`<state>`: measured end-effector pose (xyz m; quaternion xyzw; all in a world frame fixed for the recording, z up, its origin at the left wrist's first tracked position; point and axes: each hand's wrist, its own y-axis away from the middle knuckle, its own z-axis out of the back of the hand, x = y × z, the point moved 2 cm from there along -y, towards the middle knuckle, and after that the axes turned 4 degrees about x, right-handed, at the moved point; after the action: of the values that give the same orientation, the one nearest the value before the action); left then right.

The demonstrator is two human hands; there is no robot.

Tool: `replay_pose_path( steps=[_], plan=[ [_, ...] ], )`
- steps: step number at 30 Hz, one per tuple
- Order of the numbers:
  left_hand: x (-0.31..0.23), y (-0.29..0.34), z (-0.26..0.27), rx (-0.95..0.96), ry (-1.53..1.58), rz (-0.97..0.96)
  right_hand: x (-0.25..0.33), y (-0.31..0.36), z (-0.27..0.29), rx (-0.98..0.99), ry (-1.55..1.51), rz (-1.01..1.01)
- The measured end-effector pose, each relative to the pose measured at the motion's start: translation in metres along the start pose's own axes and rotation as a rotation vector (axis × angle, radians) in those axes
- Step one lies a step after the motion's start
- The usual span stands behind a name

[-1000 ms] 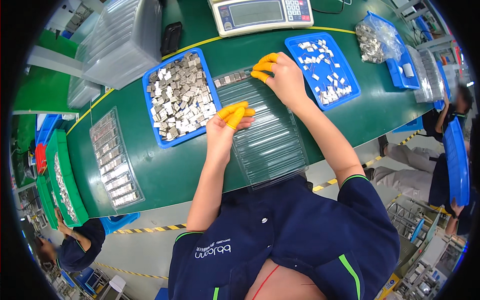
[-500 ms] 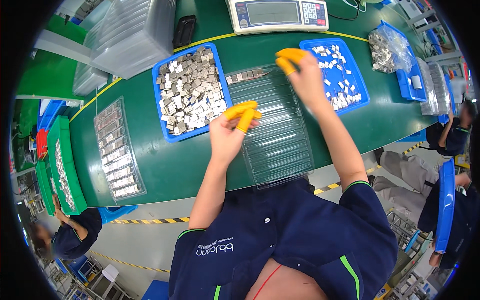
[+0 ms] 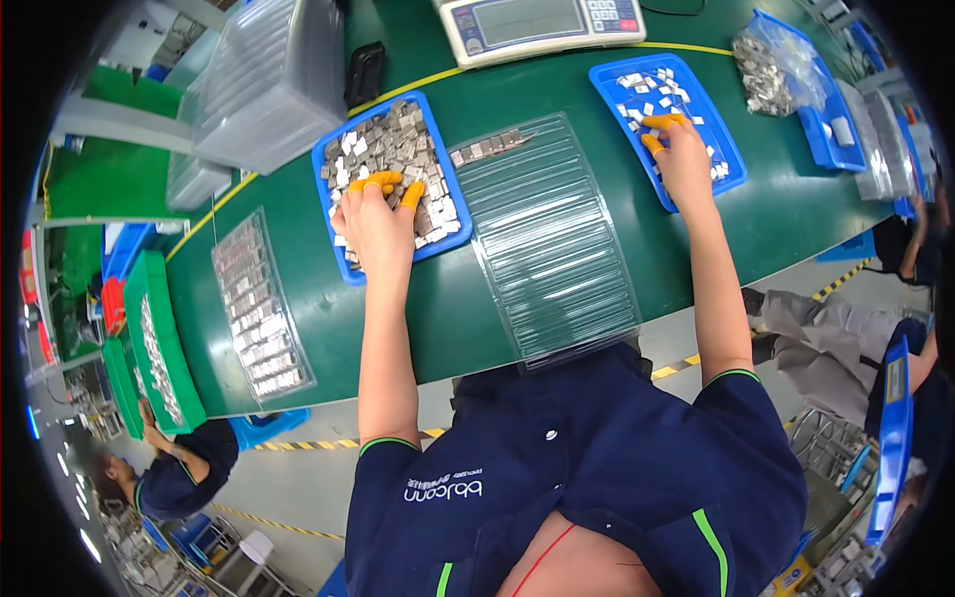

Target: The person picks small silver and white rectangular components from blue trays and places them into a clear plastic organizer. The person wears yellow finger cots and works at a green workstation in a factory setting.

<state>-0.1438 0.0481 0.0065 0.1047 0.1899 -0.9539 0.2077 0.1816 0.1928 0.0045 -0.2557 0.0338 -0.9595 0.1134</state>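
My left hand (image 3: 376, 227), in yellow finger cots, reaches into a blue tray (image 3: 466, 227) heaped with small silver metal pieces (image 3: 383, 134). Its fingers are spread over the heap and touch it. Over a second blue tray (image 3: 734, 149) at the right hovers my right hand (image 3: 683, 167), thumb and finger apart, close to small white parts with thin leads (image 3: 657, 85). Between the hands lies a clear plastic ribbed tray (image 3: 562, 259). A short row of small silver pieces (image 3: 487, 147) sits in its far slot.
A scale (image 3: 542, 25) stands at the back, with a black holder (image 3: 365, 75) and stacked clear trays (image 3: 264, 90) left of it. A filled clear tray (image 3: 261, 308) and green bins (image 3: 164, 348) are at left. Bagged parts (image 3: 786, 80) lie far right. Other people sit nearby.
My left hand has moved left from the clear tray's edge into the heap of metal pieces. My right hand has gone right and down to the white parts. The view has shifted slightly.
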Motion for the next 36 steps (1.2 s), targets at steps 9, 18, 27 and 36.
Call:
replay_pose_path(
  steps=[9, 18, 27, 36],
  plan=[
    [-0.003, -0.004, -0.008, -0.066, 0.137, -0.088, -0.008, -0.001, 0.002, -0.139, -0.06, -0.063],
    [-0.022, 0.018, 0.012, 0.321, 1.81, 0.372, 0.011, 0.018, 0.019, -0.167, -0.598, 0.002],
    [-0.045, 0.041, 0.003, 0.62, 1.815, 0.355, 0.062, 0.049, 0.007, 0.137, -1.382, -0.151],
    [-0.068, 0.049, 0.004, 0.683, 1.736, 0.354, 0.084, 0.07, -0.01, 0.344, -1.405, -0.256]
  ],
)
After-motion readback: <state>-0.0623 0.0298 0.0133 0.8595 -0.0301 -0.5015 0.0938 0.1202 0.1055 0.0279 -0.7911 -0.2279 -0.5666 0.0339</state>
